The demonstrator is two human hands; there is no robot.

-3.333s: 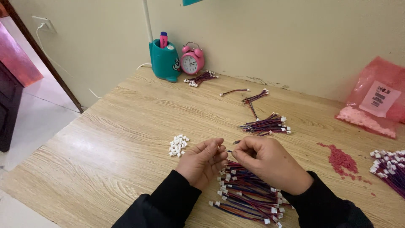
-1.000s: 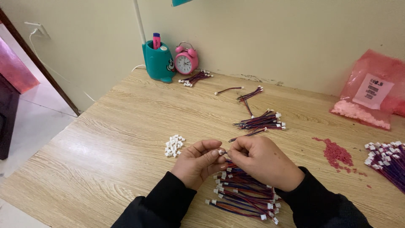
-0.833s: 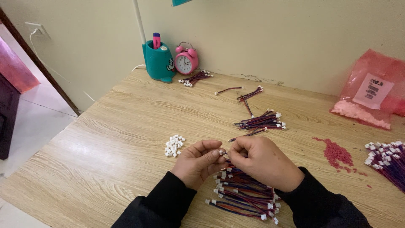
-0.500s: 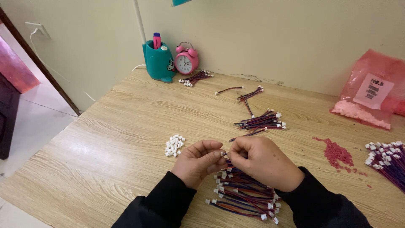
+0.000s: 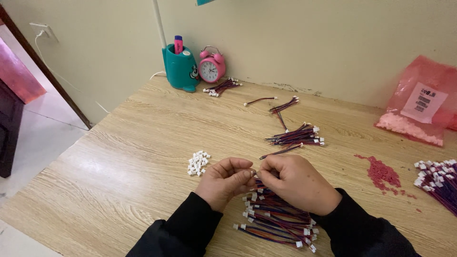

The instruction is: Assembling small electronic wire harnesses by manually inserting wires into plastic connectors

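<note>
My left hand (image 5: 226,182) and my right hand (image 5: 295,183) meet fingertip to fingertip over the wooden table (image 5: 119,157), pinching the end of a thin purple-red wire lead between them. What sits at the pinched end is hidden by the fingers. Under and just behind my hands lies a pile of wire leads with white connectors (image 5: 273,221). A small heap of loose white connector housings (image 5: 197,163) lies just left of my left hand.
More wire bundles lie in the middle (image 5: 297,136), at the back (image 5: 221,87) and at the right edge (image 5: 438,183). A teal pen holder (image 5: 180,69) and pink alarm clock (image 5: 212,68) stand by the wall. A pink bag (image 5: 419,109) and red crumbs (image 5: 381,172) lie right.
My hands have stayed together at the same spot, with only small finger movements on the wire end. The view has shifted slightly.
</note>
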